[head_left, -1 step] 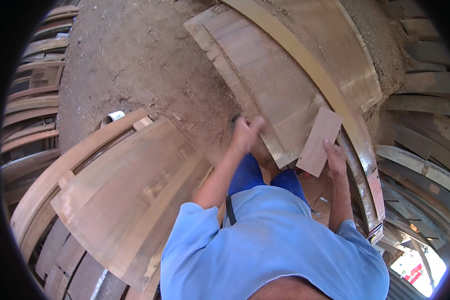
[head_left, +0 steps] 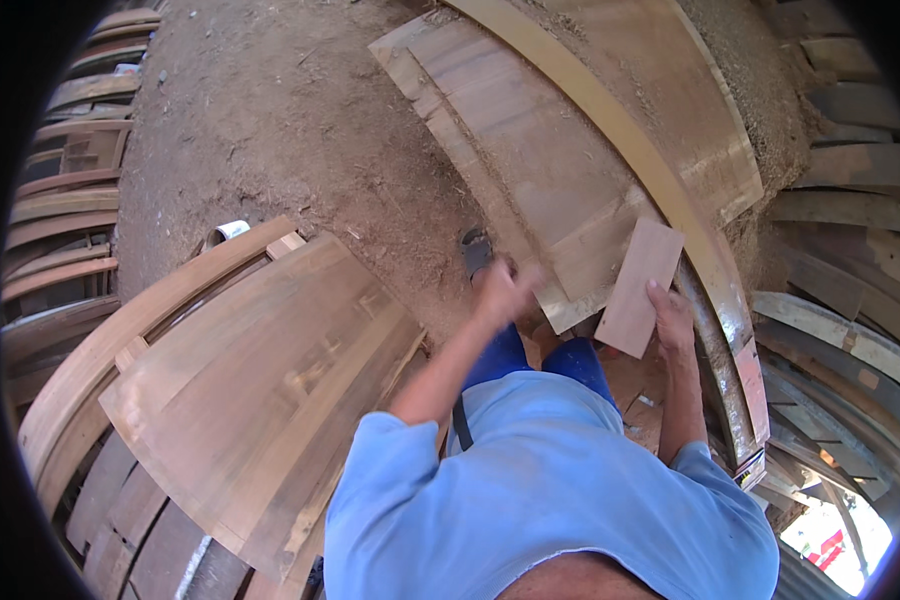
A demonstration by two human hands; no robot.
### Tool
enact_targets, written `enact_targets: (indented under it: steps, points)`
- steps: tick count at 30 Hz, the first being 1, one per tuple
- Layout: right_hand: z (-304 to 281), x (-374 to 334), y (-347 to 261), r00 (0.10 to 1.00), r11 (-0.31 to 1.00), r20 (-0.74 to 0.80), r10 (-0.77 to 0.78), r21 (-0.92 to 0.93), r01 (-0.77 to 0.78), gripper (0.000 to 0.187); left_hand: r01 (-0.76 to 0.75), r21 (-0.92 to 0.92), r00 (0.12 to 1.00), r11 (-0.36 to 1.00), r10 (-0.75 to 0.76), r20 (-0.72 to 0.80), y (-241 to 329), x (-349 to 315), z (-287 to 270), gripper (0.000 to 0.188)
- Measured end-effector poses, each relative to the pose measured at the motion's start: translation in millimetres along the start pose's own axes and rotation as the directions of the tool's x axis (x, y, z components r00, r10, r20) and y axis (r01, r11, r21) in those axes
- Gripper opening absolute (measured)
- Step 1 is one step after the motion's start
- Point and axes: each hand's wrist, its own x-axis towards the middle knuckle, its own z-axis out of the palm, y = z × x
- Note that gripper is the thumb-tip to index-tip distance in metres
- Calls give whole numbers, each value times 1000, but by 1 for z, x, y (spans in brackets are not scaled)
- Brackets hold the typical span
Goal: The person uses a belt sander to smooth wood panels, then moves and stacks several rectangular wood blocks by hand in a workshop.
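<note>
My right hand (head_left: 672, 312) grips the lower edge of a short rectangular wooden board (head_left: 642, 285) and holds it tilted upright against a long pale wooden beam (head_left: 610, 125). My left hand (head_left: 505, 290) is blurred, with its fingers curled, at the near corner of a large flat panel of joined planks (head_left: 540, 170) that lies on the ground. Whether it holds anything is unclear. A dark shoe (head_left: 475, 250) shows just beyond that hand. I wear a light blue shirt and blue trousers.
Another big plank panel (head_left: 250, 380) rests on a wooden frame (head_left: 90, 360) at the left. Sawdust-covered dirt ground (head_left: 270, 130) stretches ahead. Stacks of planks line the left side (head_left: 60, 200) and the right side (head_left: 850, 300). A small white roll (head_left: 232, 230) lies by the frame.
</note>
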Motion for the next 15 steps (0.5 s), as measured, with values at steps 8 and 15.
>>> enact_targets:
  steps: [8, 15]
  points:
    - [32, -53, -21, 877, 836, 223, -426, -274, 476, 38, -142, -230, 989, 963, 150, 14, -77, -99, 44, 63]
    - [114, -54, -47, 661, 624, 594, -458, -315, 715, 33, -322, -688, 946, 651, 248, -208, -4, -102, 26, 57]
